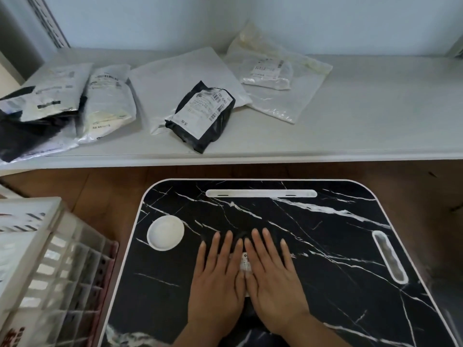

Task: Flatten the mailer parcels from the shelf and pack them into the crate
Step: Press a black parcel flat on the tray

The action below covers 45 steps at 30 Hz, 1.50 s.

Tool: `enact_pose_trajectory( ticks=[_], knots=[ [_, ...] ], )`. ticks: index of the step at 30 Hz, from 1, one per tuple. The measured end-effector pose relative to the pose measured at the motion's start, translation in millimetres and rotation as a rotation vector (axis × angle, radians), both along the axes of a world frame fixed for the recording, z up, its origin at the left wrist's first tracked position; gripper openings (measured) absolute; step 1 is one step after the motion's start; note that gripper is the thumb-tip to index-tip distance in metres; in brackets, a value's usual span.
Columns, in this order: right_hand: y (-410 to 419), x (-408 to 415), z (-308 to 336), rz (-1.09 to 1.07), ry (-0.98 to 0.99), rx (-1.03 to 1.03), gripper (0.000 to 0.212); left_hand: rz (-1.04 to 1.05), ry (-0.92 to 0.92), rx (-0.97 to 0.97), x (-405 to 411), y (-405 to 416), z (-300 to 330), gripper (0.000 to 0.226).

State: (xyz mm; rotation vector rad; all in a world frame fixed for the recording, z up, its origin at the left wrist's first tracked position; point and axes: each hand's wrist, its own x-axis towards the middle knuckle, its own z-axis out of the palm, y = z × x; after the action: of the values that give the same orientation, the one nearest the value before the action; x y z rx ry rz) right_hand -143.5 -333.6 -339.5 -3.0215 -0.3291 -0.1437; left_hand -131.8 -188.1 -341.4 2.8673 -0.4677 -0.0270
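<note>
Both my left hand (218, 279) and right hand (271, 276), fingers straight, press one black mailer (244, 265) flat on the lap desk (325, 246). Several parcels (201, 113) wait on the shelf (350, 136), the crate (50, 259) is not full.

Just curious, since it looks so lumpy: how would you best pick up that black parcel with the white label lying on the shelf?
Probably across its narrow width near the middle, coming from above. The black parcel lies tilted on the shelf, plump and long, its near end close to the front edge, so a hand can wrap over its long sides.
</note>
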Motion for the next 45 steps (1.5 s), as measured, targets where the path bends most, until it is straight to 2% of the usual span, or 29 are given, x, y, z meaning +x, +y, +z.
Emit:
enact_pose_trajectory(
  ticks=[23,29,32,35,40,45],
  knots=[
    [-2.4,1.7,-2.8,-0.028,0.184,0.112,0.053,-0.022,-0.004,-0.009,-0.9,-2.0,-8.2,0.054],
    [-0.8,2.3,1.2,-0.033,0.230,0.091,0.052,-0.019,0.050,0.007,-0.2,-1.9,-6.0,0.054],
    [1.0,5.6,11.3,-0.031,0.296,-0.009,0.060,-0.029,0.031,0.052,0.5,-2.7,-6.5,0.055],
    [0.1,4.6,15.7,-0.049,0.370,0.027,0.067,-0.027,0.062,0.068,0.2,-2.1,-3.2,0.056],
    [2.5,3.1,19.6,-0.056,0.421,0.011,0.069,-0.039,0.086,0.071,0.4,1.5,-1.6,0.062],
    [2.6,6.6,17.8,-0.051,0.411,-0.002,0.073,-0.028,0.056,0.081,1.1,0.1,-5.4,0.055]
  ],
)
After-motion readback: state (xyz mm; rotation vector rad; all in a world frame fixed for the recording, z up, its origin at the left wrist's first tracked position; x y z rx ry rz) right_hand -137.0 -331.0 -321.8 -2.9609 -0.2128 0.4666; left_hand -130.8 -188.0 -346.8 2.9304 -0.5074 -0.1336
